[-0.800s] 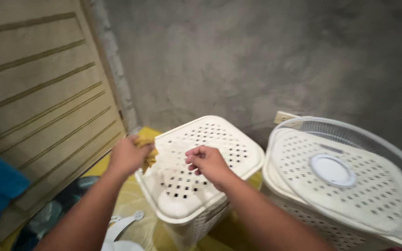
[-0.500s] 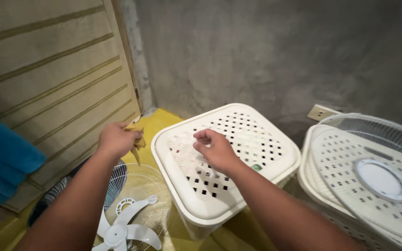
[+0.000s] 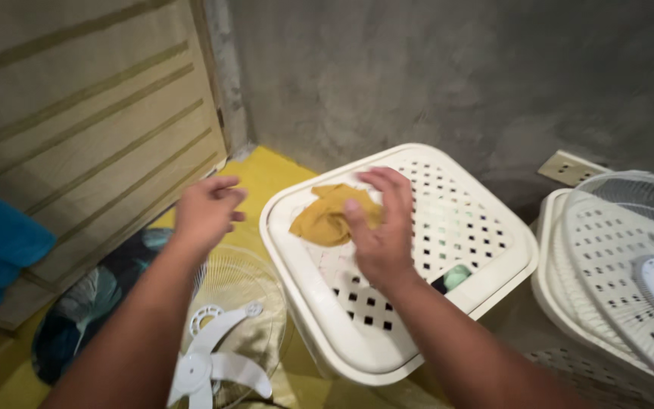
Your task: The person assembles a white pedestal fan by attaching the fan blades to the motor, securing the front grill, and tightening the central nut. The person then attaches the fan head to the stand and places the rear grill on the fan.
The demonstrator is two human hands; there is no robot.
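Now that the mustard-yellow cloth (image 3: 325, 218) is lying crumpled on the perforated lid of the white hamper (image 3: 486, 265) instead of balled in your left hand (image 3: 204, 212), that hand is hanging loosely open and empty while your right hand (image 3: 381, 227) is resting spread-fingered against the cloth's edge, gripping nothing.

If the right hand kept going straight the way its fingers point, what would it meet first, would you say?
The right hand points up and away over the mustard cloth that it touches on the white perforated hamper lid; beyond lies probably the grey wall, depth unclear.
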